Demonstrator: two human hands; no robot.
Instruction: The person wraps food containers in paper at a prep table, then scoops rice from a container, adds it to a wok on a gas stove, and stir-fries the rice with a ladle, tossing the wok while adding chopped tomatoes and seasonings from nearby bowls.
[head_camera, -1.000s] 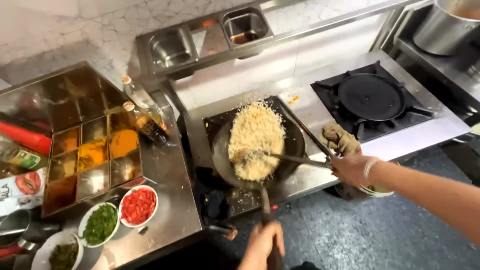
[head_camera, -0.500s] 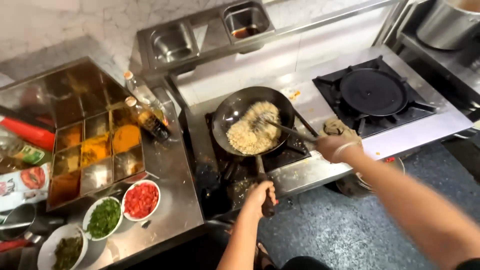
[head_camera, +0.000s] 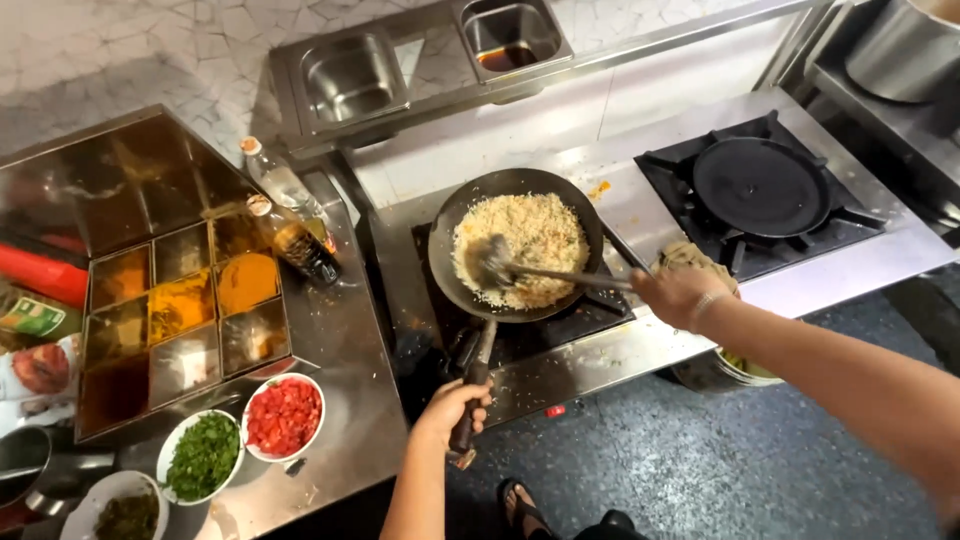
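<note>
A black wok (head_camera: 452, 262) full of pale fried rice (head_camera: 535, 235) sits on the left burner of a steel stove. My left hand (head_camera: 452, 408) grips the wok handle (head_camera: 478, 365) near the stove's front edge. My right hand (head_camera: 678, 293) holds a long metal ladle (head_camera: 545, 271) whose bowl rests in the rice at the wok's left side.
A second burner (head_camera: 762, 188) with a flat black plate lies to the right. A steel spice tray (head_camera: 180, 300) with several compartments, two bottles (head_camera: 295, 238), and bowls of chopped tomato (head_camera: 284, 417) and green herbs (head_camera: 203, 456) stand on the left counter. Steel wells (head_camera: 355, 75) line the back.
The wok came back level onto the burner after being tilted up with the rice heaped toward me. The ladle moved into the left side of the rice.
</note>
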